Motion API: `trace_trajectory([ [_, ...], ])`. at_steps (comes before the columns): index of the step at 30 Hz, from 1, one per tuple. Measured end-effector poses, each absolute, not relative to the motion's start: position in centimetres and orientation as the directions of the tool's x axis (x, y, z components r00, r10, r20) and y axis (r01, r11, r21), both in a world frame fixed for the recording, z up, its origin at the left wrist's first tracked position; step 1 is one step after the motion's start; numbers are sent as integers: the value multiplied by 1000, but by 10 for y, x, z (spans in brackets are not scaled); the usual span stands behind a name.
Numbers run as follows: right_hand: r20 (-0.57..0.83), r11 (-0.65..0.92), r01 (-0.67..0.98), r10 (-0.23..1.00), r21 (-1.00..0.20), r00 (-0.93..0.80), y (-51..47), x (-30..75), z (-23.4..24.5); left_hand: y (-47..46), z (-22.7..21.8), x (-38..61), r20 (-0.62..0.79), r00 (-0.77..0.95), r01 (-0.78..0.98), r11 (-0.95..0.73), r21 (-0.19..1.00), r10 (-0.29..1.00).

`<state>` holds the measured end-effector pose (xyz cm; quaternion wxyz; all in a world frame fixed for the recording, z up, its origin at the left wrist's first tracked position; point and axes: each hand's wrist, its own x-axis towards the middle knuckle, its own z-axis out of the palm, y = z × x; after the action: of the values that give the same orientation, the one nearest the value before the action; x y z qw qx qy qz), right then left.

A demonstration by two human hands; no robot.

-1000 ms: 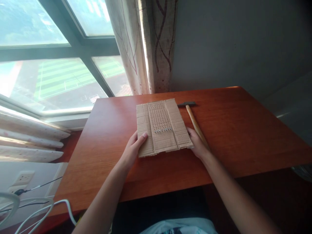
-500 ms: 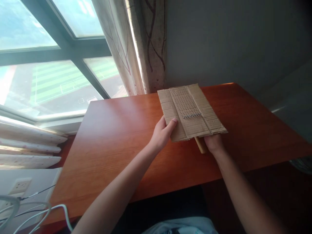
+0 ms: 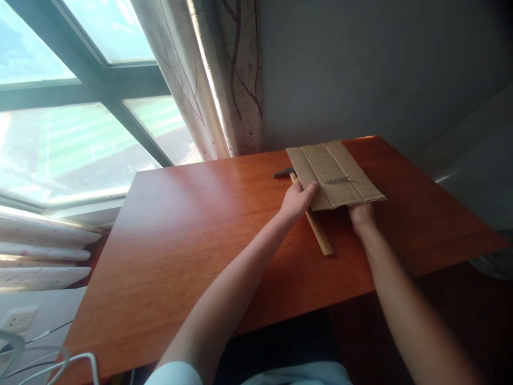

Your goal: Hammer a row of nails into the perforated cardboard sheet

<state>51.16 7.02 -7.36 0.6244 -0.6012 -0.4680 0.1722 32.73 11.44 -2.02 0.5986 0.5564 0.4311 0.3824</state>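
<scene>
A flat piece of brown cardboard [image 3: 344, 176] with a grid of small holes and a short row of nails lies at the far right of the wooden table [image 3: 192, 240]. My left hand [image 3: 296, 200] grips its near left corner, thumb on top. My right hand [image 3: 360, 216] holds its near edge from beneath, fingers mostly hidden under the cardboard. A hammer [image 3: 315, 227] with a wooden handle and dark head lies on the table between my hands, its head poking out just left of the cardboard.
A patterned curtain [image 3: 224, 80] hangs at the table's far edge beside a large window [image 3: 80, 128]. A grey wall stands behind. White cables [image 3: 48, 363] and a wall socket [image 3: 18, 320] sit low at the left.
Both hands have carried the cardboard from the table's middle to the far right, over the hammer. The hammer now lies to the cardboard's left.
</scene>
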Motion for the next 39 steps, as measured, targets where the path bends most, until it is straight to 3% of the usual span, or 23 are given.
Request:
trace_trajectory([
  [4,357,172,376,787,-910,503,74,515,-80,119,-27,328,-94,334,-56,120,991,938],
  [22,343,151,360,755,-920,559,84,518,-85,123,-18,329,-143,348,-98,188,977,927],
  [27,269,131,260,736,-957,622,63,510,-75,104,-14,301,-90,319,-149,144,978,944],
  [34,190,99,183,781,-978,596,8,488,-71,65,-32,215,-71,261,53,60,997,963],
  [39,221,28,372,845,-928,486,-31,437,-52,24,-26,172,64,296,325,-164,931,953],
])
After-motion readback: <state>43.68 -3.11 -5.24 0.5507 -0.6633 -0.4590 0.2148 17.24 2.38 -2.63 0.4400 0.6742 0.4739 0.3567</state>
